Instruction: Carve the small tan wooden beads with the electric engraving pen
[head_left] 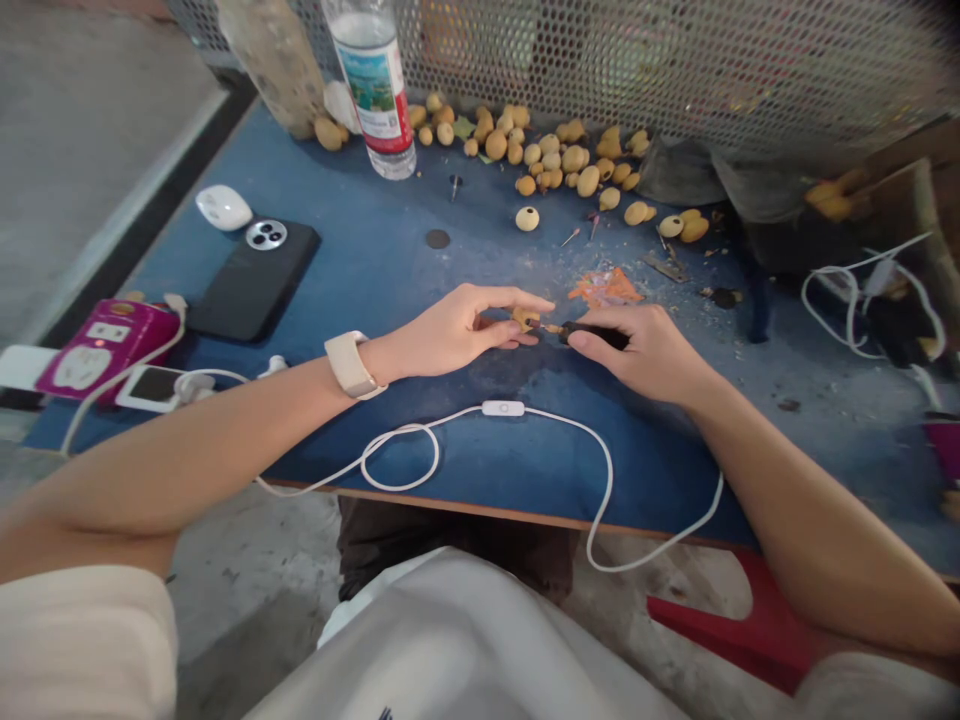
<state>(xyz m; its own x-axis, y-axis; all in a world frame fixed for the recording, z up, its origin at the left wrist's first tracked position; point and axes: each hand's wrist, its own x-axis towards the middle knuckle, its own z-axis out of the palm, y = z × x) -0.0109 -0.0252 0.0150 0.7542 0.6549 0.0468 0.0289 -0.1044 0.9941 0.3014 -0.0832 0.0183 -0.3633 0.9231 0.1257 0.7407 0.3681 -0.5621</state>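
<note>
My left hand (461, 330) pinches a small tan nut (524, 319) between thumb and fingers, just above the blue table (390, 270). My right hand (649, 350) is closed round a black rotary tool (596, 334), and the tool's thin bit touches the nut. A white cable with an inline switch (502, 408) loops across the table's front edge below both hands. On my left wrist sits a watch with a pale strap (349, 365).
Several tan nuts (555, 155) lie scattered at the back by a wire mesh, with a plastic bottle (375, 85) beside them. A black phone (255, 275), a white case (223, 208) and a pink power strip (105, 345) lie at the left. Orange shavings (604, 288) lie near my hands.
</note>
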